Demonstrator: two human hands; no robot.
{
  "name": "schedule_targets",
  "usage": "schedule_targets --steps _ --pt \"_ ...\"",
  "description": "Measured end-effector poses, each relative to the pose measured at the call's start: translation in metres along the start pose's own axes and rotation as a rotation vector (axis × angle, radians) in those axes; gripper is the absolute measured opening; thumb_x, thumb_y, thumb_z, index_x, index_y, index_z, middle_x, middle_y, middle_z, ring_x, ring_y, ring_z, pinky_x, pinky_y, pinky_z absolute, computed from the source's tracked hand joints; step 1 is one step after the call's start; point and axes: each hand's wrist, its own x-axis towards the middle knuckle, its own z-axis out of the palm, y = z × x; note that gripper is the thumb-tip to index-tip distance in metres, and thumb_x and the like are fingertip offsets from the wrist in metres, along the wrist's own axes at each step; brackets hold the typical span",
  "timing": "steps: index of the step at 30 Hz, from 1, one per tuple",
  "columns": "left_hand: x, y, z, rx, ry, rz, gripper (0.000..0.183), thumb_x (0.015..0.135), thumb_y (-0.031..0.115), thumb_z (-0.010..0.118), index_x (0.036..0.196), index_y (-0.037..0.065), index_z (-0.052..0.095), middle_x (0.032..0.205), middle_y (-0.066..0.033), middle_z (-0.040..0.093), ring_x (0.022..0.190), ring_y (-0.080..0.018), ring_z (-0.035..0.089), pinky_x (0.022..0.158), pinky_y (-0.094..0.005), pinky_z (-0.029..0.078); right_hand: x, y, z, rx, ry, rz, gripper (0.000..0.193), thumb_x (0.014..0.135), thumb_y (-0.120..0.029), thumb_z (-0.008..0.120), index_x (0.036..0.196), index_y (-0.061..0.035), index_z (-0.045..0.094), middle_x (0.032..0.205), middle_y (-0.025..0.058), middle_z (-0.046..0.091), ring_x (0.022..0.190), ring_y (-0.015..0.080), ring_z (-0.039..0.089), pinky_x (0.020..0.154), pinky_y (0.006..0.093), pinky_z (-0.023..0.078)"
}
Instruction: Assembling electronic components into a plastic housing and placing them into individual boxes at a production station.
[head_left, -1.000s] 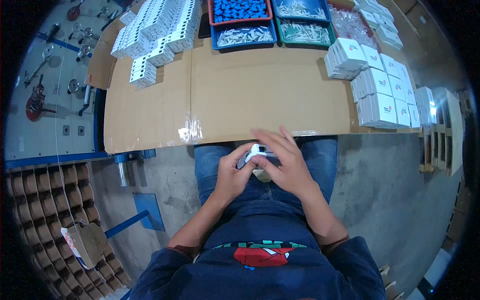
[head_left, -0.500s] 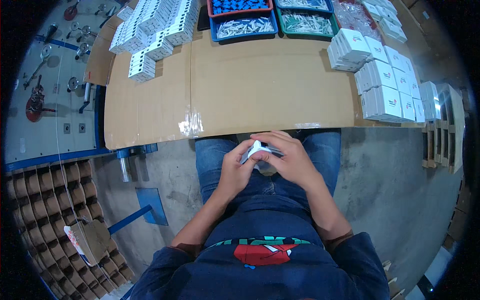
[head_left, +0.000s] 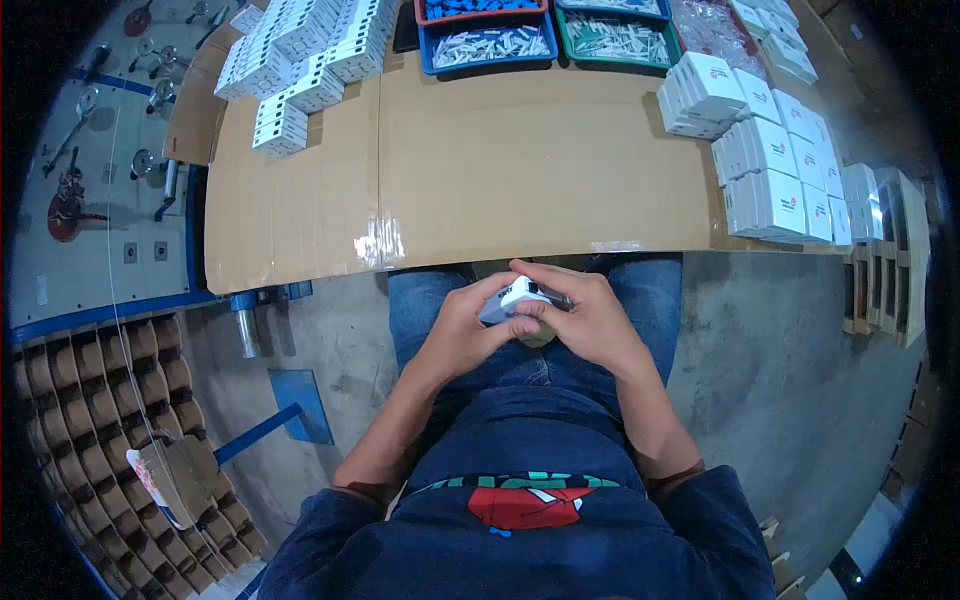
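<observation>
Over my lap, just off the near edge of the cardboard-covered table, both hands close round a small white box-shaped piece (head_left: pixel 517 291) with dark marks on its top. My left hand (head_left: pixel 468 325) wraps its left side, thumb pressed along the near face. On the other side my right hand (head_left: pixel 592 318) grips it between thumb and fingers, the index finger reaching over its far end. A thin dark strip (head_left: pixel 553 297) shows between the right thumb and fingers; whether it belongs to the white piece I cannot tell. The fingers hide much of the piece.
White boxed pieces (head_left: pixel 290 55) are stacked at the table's (head_left: pixel 520 170) far left, more white boxes (head_left: pixel 775 205) at its right. Blue (head_left: pixel 490 62) and green (head_left: pixel 620 65) trays of small white parts stand at the back, near a red tray (head_left: pixel 480 15) of blue parts.
The white piece has turned in my hands, so more of its marked face shows. My left hand has shifted slightly left, and its thumb now lies across the near side.
</observation>
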Motion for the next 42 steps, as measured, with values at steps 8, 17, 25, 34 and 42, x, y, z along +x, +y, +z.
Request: schedule_targets --steps 8,17,25,34,42 --pt "-0.007 -0.001 -0.006 -0.008 -0.034 -0.021 0.044 0.085 0.02 0.083 0.121 0.002 0.067 0.096 -0.013 0.074 0.086 -0.0159 0.07 0.077 -0.0299 0.053 -0.005 0.0 0.011 0.02 0.003 -0.047 0.042 0.09 -0.007 0.072 0.13 0.0011 0.065 0.121 0.0196 0.072 0.107 0.0269 0.071 0.092 0.0334 0.054" --pt "-0.012 -0.007 0.01 -0.026 -0.05 -0.167 0.04 0.087 0.021 0.083 0.118 0.001 0.069 0.098 -0.0081 0.075 0.092 -0.0101 0.066 0.081 -0.0298 0.053 -0.019 0.022 0.018 -0.015 0.054 -0.05 0.038 0.09 -0.009 0.071 0.127 -0.0003 0.067 0.118 0.0194 0.072 0.107 0.0318 0.072 0.105 0.0421 0.048" --pt "0.008 -0.052 0.005 -0.155 -0.202 -0.121 0.044 0.091 0.018 0.078 0.127 0.0 0.06 0.113 -0.0054 0.07 0.102 -0.0125 0.065 0.09 -0.0292 0.052 0.005 0.034 0.008 -0.236 -0.133 0.302 0.046 0.094 -0.034 0.069 0.13 -0.0058 0.066 0.11 0.0181 0.074 0.101 0.0358 0.072 0.11 0.0476 0.045" --pt "0.016 -0.036 -0.018 -0.614 0.117 -0.16 0.041 0.093 0.002 0.071 0.13 -0.001 0.055 0.117 -0.0081 0.067 0.111 -0.0153 0.064 0.098 -0.0304 0.051 0.012 0.019 -0.013 0.171 0.092 0.156 0.059 0.087 -0.018 0.081 0.137 0.0021 0.058 0.119 0.0161 0.071 0.109 0.0207 0.067 0.094 0.0341 0.054" --pt "0.008 -0.001 -0.014 -0.54 0.091 -0.012 0.045 0.087 0.001 0.078 0.126 0.001 0.057 0.113 -0.0048 0.066 0.108 -0.0135 0.063 0.097 -0.0296 0.05 0.004 0.01 0.005 0.372 0.069 0.087 0.036 0.091 -0.009 0.076 0.124 0.0005 0.068 0.106 0.007 0.074 0.095 0.0116 0.067 0.084 0.0285 0.056"
